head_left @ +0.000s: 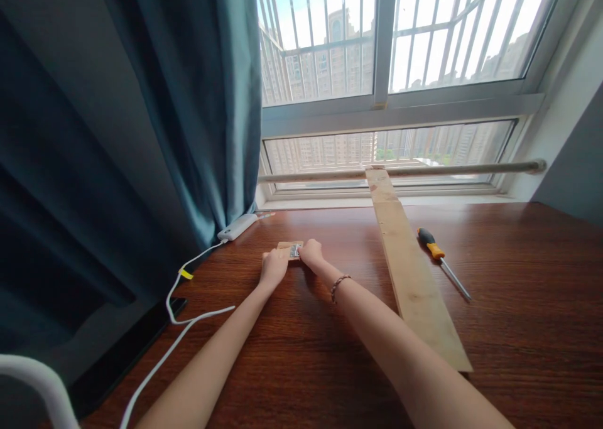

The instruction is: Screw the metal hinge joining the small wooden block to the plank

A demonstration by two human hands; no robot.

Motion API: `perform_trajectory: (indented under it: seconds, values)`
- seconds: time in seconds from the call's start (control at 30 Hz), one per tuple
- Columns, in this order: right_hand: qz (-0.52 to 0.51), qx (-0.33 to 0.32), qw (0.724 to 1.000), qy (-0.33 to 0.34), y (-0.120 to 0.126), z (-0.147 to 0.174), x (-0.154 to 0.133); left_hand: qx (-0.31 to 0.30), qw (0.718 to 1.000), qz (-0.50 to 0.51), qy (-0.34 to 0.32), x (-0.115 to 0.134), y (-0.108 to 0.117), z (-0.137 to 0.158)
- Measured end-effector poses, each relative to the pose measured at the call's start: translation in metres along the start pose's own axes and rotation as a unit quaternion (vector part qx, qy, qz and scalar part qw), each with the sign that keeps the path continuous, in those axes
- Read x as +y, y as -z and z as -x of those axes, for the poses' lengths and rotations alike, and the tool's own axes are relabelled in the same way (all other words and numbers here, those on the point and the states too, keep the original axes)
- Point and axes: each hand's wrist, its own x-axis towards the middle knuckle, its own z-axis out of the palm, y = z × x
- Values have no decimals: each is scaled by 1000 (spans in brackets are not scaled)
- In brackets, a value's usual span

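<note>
I have 1 small wooden block (285,246) at the centre, with 1 metal fitting (295,250) on its right part, between my 2 hands. My left hand (274,268) is closed around its 8 o'clock end. My right hand (311,254) grips the 3 o'clock end, fingers curled beside the metal. My right wrist wears 1 braided bracelet (339,287).

Under it all is 1 reddish-brown wood-grain table (527,284). Toward 3 o'clock of the block, well apart, lies 1 long pale plank (414,278), its far end overlapping 1 pale rod (447,170) in my view. Just beyond the plank's right edge is 1 screwdriver (438,255), black and orange at the handle, tip pointing toward 5 o'clock.

At 10 o'clock sits 1 white oblong device (237,227); the dark mark on it is too small to read. A white cord (170,300) leads from it, carrying 1 yellow tag (186,274) at 9 o'clock, any writing likewise too small. Farther out, a blue curtain (207,102) hangs at 11 o'clock and a barred window (381,46) stands at 1 o'clock.
</note>
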Motion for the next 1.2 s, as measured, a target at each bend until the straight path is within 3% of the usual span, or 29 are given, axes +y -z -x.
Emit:
perform_trajectory:
  seconds: [0.07, 0.3, 0.63, 0.9, 1.03, 1.2]
  values:
    - [19, 25, 1000, -3, -7, -4, -1, -8, 996, -87, -33, -5, -3, -2]
    - [42, 62, 997, -11, -18, -6, 3, -33, 978, -206, -22, -4, -5, 2]
    - [40, 124, 991, 2, -32, -2, 8, -24, 972, -234, 9, 9, -7, 23]
    - [-30, 141, 989, 8, -25, -21, 22, 12, 971, -239, 2, 4, -8, 21]
    - [-58, 112, 991, 38, -22, -31, 33, 72, 967, -219, -107, 8, -8, 25]
    - [-48, 99, 990, 87, -19, -28, 36, 23, 952, -166, -255, 14, -8, 31]
